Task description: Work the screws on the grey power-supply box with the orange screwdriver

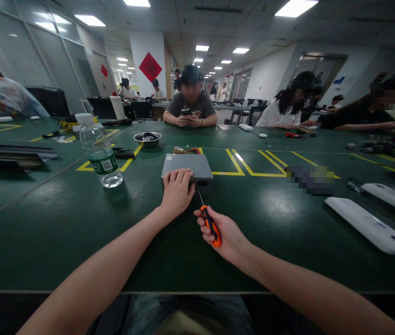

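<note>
Orange screwdriver fills the right hand, grip curled tight; left hand, grip spread loosely, braces the box. Likely screw work, next needing steady alignment.

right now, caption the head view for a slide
Left hand on a grey metal box, right hand holding an orange and black screwdriver.

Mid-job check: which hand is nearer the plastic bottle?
The left. The left hand rests on the gray metal box, right of the plastic bottle; the right hand, gripping the screwdriver, is farther right and closer to the wearer.
</note>
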Tool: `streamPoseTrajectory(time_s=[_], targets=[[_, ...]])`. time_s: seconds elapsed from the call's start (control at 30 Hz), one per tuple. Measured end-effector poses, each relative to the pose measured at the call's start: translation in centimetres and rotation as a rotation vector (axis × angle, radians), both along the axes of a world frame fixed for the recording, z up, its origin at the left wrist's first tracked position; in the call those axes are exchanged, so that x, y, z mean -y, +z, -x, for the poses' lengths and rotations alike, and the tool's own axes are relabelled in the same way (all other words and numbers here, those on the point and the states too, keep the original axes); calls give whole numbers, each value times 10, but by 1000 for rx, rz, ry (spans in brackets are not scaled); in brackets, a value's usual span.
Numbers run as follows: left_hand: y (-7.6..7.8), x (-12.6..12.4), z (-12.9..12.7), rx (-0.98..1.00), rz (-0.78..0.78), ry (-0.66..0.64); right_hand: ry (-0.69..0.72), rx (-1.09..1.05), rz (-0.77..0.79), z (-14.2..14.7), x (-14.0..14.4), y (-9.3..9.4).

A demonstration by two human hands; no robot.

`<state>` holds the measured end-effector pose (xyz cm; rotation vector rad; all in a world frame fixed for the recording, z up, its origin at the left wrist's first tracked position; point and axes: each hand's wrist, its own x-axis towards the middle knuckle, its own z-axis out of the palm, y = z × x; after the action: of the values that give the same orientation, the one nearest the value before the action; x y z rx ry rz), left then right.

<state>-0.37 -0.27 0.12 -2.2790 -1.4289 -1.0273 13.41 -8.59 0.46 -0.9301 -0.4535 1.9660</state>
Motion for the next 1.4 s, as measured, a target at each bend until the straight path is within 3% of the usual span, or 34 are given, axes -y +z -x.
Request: streamPoseTrajectory(time_s=[0.43,0.7,1.4], targets=[[0,-1,0,0,4,13,20,-6,-42,0,-1,1],[-1,-2,0,0,8,14,-47,12,-65,2,0,4],[1,-1,0,6,-1,18,62,10,-34,-9,1,3]])
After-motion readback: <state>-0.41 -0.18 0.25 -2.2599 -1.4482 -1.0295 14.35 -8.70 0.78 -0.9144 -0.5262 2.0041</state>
